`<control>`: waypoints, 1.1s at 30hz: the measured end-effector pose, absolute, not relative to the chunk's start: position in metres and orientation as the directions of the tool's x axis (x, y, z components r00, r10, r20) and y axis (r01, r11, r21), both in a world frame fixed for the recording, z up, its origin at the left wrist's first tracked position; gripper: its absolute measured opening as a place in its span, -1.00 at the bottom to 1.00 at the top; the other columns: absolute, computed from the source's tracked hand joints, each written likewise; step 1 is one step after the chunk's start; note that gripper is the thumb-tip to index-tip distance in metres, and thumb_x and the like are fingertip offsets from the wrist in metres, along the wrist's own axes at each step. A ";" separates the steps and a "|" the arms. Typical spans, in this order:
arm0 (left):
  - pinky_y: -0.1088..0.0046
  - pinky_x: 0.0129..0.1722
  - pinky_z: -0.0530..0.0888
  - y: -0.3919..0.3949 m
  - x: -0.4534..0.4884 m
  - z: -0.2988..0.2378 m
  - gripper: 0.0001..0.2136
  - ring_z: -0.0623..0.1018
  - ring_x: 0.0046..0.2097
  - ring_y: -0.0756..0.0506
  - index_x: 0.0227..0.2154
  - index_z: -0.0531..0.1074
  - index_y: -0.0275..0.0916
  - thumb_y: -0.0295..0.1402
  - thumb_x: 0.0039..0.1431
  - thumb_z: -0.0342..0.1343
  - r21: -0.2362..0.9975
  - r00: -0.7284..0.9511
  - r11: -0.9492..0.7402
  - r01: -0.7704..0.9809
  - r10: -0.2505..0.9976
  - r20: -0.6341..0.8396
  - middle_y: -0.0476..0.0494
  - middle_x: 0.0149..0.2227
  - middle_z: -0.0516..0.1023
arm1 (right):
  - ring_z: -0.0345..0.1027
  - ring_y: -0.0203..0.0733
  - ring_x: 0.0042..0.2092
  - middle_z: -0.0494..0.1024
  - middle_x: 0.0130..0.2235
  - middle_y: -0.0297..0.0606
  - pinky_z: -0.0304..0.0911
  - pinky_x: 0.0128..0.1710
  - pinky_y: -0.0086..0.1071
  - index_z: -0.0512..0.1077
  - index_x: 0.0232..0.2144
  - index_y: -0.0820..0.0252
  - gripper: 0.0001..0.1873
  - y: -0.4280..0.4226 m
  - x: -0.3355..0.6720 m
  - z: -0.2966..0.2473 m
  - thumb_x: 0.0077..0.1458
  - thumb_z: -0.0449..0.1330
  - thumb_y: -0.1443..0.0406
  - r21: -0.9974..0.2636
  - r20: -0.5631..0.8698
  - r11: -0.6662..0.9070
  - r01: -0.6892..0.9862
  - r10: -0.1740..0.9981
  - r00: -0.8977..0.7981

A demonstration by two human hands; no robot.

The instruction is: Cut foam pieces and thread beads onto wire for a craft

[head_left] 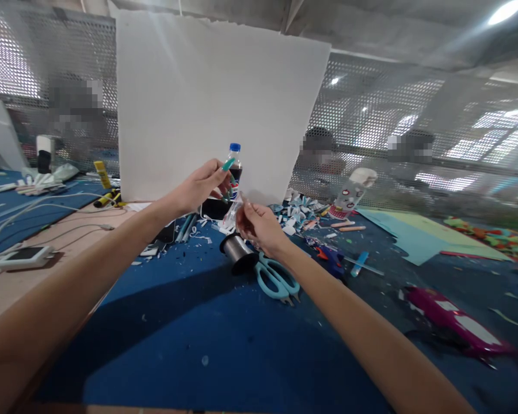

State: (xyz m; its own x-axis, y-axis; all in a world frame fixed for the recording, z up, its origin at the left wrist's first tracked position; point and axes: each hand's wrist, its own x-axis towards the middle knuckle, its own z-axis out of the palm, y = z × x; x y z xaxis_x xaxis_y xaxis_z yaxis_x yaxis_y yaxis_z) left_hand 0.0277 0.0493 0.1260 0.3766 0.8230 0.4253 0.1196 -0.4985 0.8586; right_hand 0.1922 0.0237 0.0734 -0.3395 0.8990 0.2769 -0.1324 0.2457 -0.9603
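My left hand (211,183), with long teal nails, is raised in front of a cola bottle (235,148) with a blue cap. Its fingers are curled, and whatever lies between them is too small to name. Just right of it and lower, my right hand (261,226) is closed in a pinch, its fingertips close to the left ones. Clear crinkled plastic (231,218) shows beside the right fingers; whether they grip it is unclear. Below the hands lies a black-ended spool of fine silvery thread or wire (237,253). Light blue scissors (276,279) rest next to the spool, under my right wrist.
A white board (216,98) stands behind the blue table (198,345). Paper scraps (300,210), a cup (349,195), coloured sheets (414,236) and a magenta object (457,322) lie rightward. Cables and a white device (26,257) are at left. People sit beyond the mesh.
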 end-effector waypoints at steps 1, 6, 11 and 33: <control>0.46 -0.34 0.37 0.049 0.029 0.125 -0.86 0.42 -0.32 0.00 -0.36 0.23 -0.25 -0.34 0.24 -0.16 0.886 0.386 -0.447 0.127 0.845 0.371 -0.08 -0.37 0.38 | 0.01 -0.46 -0.69 0.26 -0.71 -0.44 -0.17 -0.71 -0.53 0.29 -0.63 0.21 -0.53 0.024 0.192 0.074 -0.06 0.13 -0.07 -0.960 0.266 0.219 -0.175 0.908 -0.324; 0.42 -0.30 0.38 0.045 0.034 0.119 -0.87 0.42 -0.25 -0.04 -0.31 0.22 -0.24 -0.28 0.22 -0.09 0.943 0.487 -0.311 0.115 0.845 0.219 -0.10 -0.29 0.39 | 0.08 -0.42 -0.66 0.28 -0.70 -0.41 -0.08 -0.69 -0.53 0.29 -0.62 0.22 -0.53 0.024 0.194 0.075 -0.10 0.18 -0.07 -0.951 0.224 0.146 -0.271 0.932 -0.286; 0.44 -0.34 0.35 0.041 0.040 0.118 -0.93 0.39 -0.30 -0.02 -0.29 0.21 -0.25 -0.36 0.21 -0.07 0.958 0.478 -0.263 0.118 0.860 0.177 -0.07 -0.34 0.34 | 0.12 -0.42 -0.63 0.33 -0.65 -0.40 -0.01 -0.65 -0.53 0.30 -0.59 0.22 -0.58 0.025 0.194 0.074 -0.08 0.20 -0.02 -0.945 0.195 0.105 -0.308 0.941 -0.277; 0.46 -0.40 0.23 0.042 0.038 0.118 -0.78 0.34 -0.37 0.00 -0.19 0.23 -0.27 -0.33 0.12 0.02 0.930 0.490 -0.323 0.177 0.848 0.202 -0.05 -0.37 0.36 | 0.12 -0.46 -0.66 0.37 -0.65 -0.38 0.06 -0.64 -0.53 0.38 -0.54 0.25 -0.67 0.024 0.193 0.077 0.13 0.08 0.14 -0.930 0.099 0.012 -0.368 0.971 -0.219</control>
